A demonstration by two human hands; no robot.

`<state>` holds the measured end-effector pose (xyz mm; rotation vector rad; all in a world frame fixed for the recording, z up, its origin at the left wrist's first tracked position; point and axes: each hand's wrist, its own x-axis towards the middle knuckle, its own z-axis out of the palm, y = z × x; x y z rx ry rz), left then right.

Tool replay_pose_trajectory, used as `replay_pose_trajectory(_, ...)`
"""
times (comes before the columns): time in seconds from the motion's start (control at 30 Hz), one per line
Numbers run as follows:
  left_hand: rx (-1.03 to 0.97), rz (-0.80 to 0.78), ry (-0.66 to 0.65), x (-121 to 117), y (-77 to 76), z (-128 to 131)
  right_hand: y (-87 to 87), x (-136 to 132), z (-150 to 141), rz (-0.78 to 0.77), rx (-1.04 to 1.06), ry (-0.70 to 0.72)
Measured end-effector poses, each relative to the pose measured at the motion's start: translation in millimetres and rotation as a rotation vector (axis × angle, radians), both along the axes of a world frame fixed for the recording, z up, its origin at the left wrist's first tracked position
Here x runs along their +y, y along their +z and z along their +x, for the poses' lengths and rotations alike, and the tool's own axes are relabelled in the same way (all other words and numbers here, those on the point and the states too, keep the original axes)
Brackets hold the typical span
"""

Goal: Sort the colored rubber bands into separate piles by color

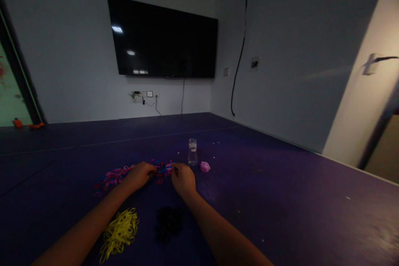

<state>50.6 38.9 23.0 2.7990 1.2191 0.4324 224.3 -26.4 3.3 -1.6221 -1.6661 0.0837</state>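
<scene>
A loose spread of small pink, blue and red elastic bands [116, 176] lies on the dark purple surface, running between both hands. My left hand [141, 175] reaches into it from the left, fingers bent together at the bands. From the right, my right hand [183, 178] touches the same spread, its fingers curled in. What either set of fingertips grips is hidden. Closer to me, a heap of yellow elastic bands [121, 232] lies beside my left forearm. A heap of black bands [169, 222] sits between my forearms.
An upright clear bottle [192, 153] without a lid stands just past my right hand, with a small pink object [205, 166] beside it. White specks dot the purple surface [280, 199]. A television [168, 41] hangs on the back wall; a black cable [240, 58] dangles at the right.
</scene>
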Motion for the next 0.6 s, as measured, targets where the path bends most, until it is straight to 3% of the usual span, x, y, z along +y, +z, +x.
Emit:
replay_pose_trajectory(0.17,-0.010,0.052,-0.020,1,-2.2,-1,1.7,-1,0,-0.019,0.006,-0.001)
replay_pose_trajectory(0.6,-0.265,0.023,0.092,1,8.0,0,3.0,-2,0,-0.023,0.009,-0.014)
